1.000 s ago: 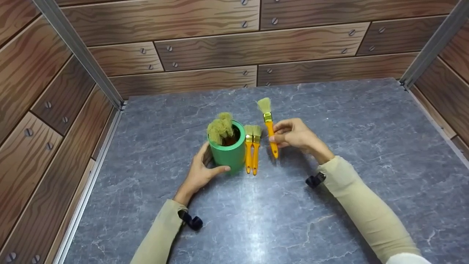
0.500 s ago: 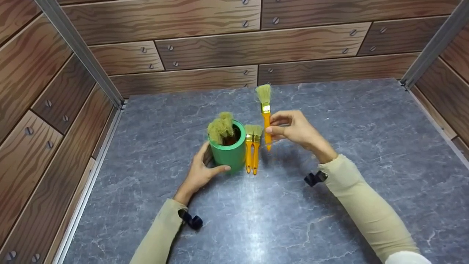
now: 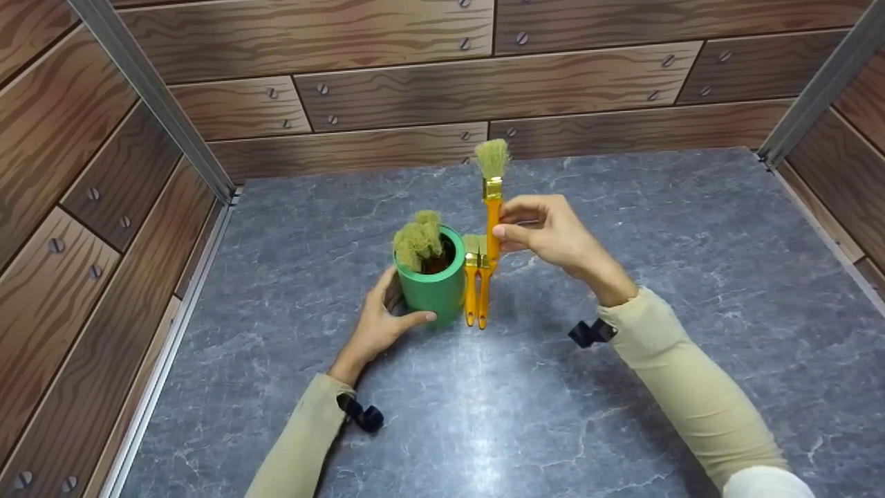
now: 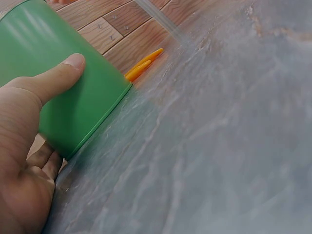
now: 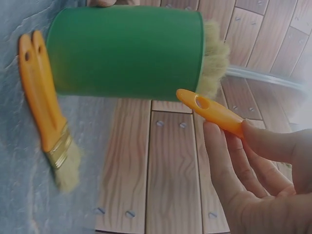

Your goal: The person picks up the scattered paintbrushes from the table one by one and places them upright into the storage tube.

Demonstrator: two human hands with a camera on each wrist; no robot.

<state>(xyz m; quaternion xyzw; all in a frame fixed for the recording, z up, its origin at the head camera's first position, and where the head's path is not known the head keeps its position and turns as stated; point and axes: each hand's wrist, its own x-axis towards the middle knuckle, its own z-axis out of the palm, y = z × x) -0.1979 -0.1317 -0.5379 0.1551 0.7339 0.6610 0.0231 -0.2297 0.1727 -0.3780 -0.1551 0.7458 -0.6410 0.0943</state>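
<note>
A green cylindrical pot stands upright on the table, with several brushes inside, their pale bristles sticking out at its left. My left hand grips the pot low on its left side, thumb across the front. In my right hand an orange-handled paintbrush is pinched between thumb and fingers, bristles up, raised just right of the pot. The right wrist view shows its handle end free near the pot's rim. Two more paintbrushes lie side by side on the table against the pot's right side.
The table has a grey marbled top. Wood-patterned panels wall it at the back and both sides, with metal posts at the corners. A black wrist mount sits on the left sleeve.
My right hand has lifted the paintbrush and carried it left and away from me, toward the pot, turning it more upright. The left hand and pot stay in place.
</note>
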